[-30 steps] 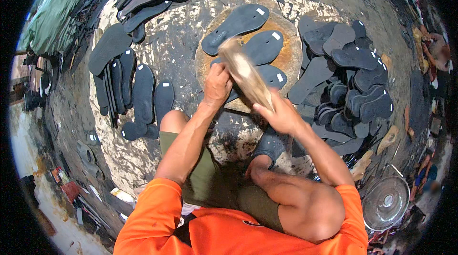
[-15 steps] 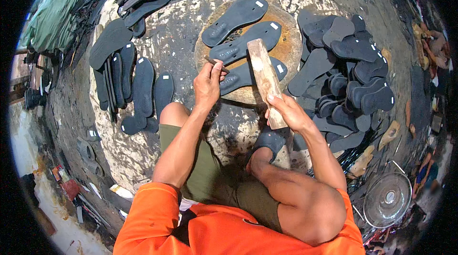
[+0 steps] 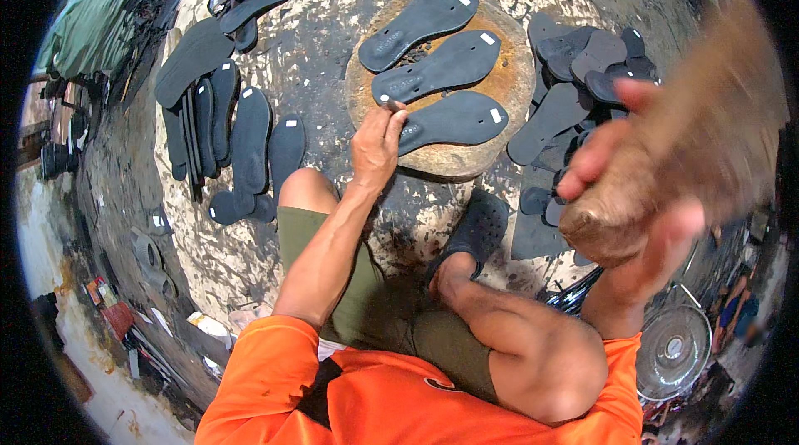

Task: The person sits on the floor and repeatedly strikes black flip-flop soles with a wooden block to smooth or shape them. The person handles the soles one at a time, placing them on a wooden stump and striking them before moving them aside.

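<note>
Three black shoe soles, the far one, the middle one and the near one, lie side by side on a round wooden block. My left hand is closed around a short dark punch, held at the heel end of the soles; its lower tip is hidden by my fingers. Raised high at the right, my right hand grips a wooden bar. The bar is close to the camera and blurred by motion. White labels mark the soles.
More black soles lie in a heap to the right, partly behind the bar. Others stand in a row at the left and in a stack at the far left. A round fan grille is at the lower right.
My right hand has swung the wooden bar up and right, off the block toward the camera. My left hand has shifted slightly right, and the punch now points more upright.
</note>
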### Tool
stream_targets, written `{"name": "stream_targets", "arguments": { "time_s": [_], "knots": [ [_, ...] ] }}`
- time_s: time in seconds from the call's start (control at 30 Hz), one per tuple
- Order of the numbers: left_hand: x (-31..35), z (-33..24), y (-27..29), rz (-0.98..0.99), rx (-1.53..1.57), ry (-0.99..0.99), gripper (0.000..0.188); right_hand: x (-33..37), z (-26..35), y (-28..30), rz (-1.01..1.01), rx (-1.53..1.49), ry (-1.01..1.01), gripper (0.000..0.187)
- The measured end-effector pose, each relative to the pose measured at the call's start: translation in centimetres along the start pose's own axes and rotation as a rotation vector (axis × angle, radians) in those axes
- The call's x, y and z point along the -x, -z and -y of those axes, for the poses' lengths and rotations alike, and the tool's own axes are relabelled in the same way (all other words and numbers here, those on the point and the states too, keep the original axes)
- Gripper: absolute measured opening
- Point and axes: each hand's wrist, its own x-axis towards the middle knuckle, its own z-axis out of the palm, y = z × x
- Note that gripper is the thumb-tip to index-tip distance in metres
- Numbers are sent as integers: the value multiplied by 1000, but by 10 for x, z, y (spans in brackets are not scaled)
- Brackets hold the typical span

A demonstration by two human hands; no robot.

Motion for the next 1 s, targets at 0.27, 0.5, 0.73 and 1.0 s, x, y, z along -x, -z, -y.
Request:
{"name": "stream_targets", "arguments": {
  "time_s": [0.27, 0.5, 0.73, 1.0],
  "knots": [
    [13, 11, -9, 75, -86, -337, 17, 47, -176, 30, 554, 151, -803, 53],
    [1, -14, -6, 16, 525, 380, 27, 91, -233, 51, 419, -37, -915, 43],
    [17, -22, 0, 97, 11, 105, 19, 77, -214, 41, 394, -32, -852, 51],
    [23, -13, -9, 73, 6, -137, 13, 35, -137, 40, 402, -120, -738, 46]
  ]
}}
